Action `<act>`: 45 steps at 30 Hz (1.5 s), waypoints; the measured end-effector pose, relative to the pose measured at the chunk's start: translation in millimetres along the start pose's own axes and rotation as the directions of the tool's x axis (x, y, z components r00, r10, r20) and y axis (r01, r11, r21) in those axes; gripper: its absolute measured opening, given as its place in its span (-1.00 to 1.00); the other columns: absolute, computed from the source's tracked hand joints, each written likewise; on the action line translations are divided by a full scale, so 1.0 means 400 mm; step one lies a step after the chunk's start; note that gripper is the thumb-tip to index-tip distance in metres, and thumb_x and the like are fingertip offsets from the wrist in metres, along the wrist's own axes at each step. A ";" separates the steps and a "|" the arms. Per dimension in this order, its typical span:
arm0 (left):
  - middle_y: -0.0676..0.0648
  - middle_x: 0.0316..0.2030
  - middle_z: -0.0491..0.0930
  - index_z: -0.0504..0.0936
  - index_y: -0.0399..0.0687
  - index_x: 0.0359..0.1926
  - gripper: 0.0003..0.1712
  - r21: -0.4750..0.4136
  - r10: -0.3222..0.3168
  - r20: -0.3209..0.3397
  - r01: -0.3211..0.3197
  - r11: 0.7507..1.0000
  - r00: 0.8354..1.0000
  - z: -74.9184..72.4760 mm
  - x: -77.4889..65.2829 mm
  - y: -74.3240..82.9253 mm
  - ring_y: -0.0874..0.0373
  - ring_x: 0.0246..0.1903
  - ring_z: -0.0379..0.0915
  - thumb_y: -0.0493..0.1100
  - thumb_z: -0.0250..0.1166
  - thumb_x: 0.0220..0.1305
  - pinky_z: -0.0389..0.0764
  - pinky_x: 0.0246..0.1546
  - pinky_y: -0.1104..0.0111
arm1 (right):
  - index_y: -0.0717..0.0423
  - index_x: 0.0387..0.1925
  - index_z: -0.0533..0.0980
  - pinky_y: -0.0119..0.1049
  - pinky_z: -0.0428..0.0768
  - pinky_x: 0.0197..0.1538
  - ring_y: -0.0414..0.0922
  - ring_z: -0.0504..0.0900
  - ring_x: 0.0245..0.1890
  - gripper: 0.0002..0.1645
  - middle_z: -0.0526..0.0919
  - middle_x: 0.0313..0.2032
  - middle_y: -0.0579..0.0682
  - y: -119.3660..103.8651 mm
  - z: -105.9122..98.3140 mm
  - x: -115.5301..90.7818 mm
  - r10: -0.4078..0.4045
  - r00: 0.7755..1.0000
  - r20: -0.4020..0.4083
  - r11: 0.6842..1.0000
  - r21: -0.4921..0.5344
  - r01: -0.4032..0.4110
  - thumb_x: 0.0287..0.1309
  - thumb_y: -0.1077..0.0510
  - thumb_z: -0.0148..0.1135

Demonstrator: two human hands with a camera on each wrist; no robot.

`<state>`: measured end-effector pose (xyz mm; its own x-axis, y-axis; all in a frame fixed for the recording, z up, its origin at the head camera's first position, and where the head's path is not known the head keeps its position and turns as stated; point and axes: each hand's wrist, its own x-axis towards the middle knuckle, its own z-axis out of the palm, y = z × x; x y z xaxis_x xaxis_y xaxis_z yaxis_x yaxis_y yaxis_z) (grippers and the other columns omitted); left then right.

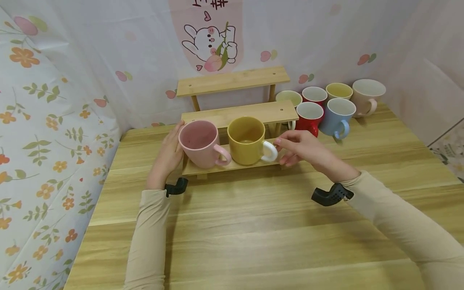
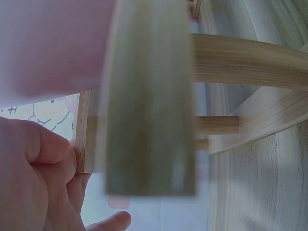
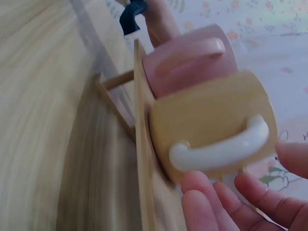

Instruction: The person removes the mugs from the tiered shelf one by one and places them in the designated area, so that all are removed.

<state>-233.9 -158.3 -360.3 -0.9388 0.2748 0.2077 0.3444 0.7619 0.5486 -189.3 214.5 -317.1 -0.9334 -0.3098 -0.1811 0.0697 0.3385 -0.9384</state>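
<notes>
On the lowest tier of a wooden rack [image 1: 237,114] stand a pink mug [image 1: 203,151] and, to its right, a yellow mug [image 1: 246,151] with a white handle. Both handles point right. My left hand [image 1: 168,149] holds the left end of the middle tier, beside the pink mug; in the left wrist view its bent fingers [image 2: 50,144] meet the shelf's end. Just right of the white handle [image 3: 224,149] is my right hand [image 1: 301,147], thumb and fingers apart and loosely bent, fingertips close to the handle with nothing held between them.
Right of the rack several more mugs stand grouped: red [image 1: 308,117], light blue [image 1: 335,119], pale beige [image 1: 364,98], and yellowish ones behind. The rack's top tier [image 1: 232,82] stands near a patterned cloth backdrop [image 1: 137,40]. Wooden tabletop [image 1: 246,233] stretches out in front.
</notes>
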 end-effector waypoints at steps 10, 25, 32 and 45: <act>-0.11 0.50 -0.07 0.09 -0.10 0.47 -0.43 0.008 -0.009 -0.002 0.009 1.000 1.000 -0.004 0.004 0.002 -0.16 0.47 -0.18 -0.04 -0.32 0.54 -0.20 0.49 -0.01 | 0.43 0.03 0.42 -0.18 0.74 -0.34 -0.08 0.73 -0.47 -0.48 0.67 -0.34 0.01 -0.011 0.043 0.003 -0.019 0.997 0.081 0.998 0.064 0.014 0.37 -0.01 0.05; -0.12 0.50 -0.06 0.09 -0.10 0.47 -0.43 0.007 0.005 -0.006 -0.005 1.000 1.000 0.002 0.004 -0.005 -0.11 0.47 -0.17 -0.05 -0.31 0.54 -0.19 0.49 0.00 | 0.44 -0.28 0.45 -0.18 0.74 -0.35 -0.04 0.72 -0.49 -0.62 0.55 -0.40 0.14 0.003 0.063 -0.005 -0.121 0.991 0.051 0.992 -0.016 0.122 0.41 0.12 -0.02; -0.10 0.50 -0.07 0.09 -0.09 0.47 -0.43 -0.007 0.001 -0.004 -0.001 1.000 1.000 0.003 0.001 -0.004 -0.11 0.48 -0.18 -0.04 -0.31 0.54 -0.20 0.49 0.01 | 0.44 -0.31 0.43 -0.19 0.74 -0.34 -0.07 0.72 -0.49 -0.62 0.54 -0.42 0.12 0.015 0.054 -0.034 -0.117 0.993 0.013 0.993 -0.015 0.117 0.41 0.12 -0.02; -0.12 0.50 -0.06 0.10 -0.10 0.47 -0.43 -0.011 0.012 -0.015 -0.012 1.000 1.000 0.003 0.000 -0.005 -0.13 0.47 -0.16 -0.05 -0.31 0.54 -0.20 0.49 -0.01 | 0.49 -0.12 0.40 -0.26 0.73 -0.32 -0.14 0.73 -0.46 -0.54 0.54 -0.40 0.00 0.045 0.006 -0.124 -0.081 0.993 -0.086 0.997 -0.016 0.080 0.42 0.06 -0.04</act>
<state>-234.6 -159.1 -362.4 -0.9344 0.2752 0.2262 0.3558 0.7519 0.5550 -141.0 233.7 -325.7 -0.9629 -0.2584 -0.0782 -0.0109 0.3268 -0.9450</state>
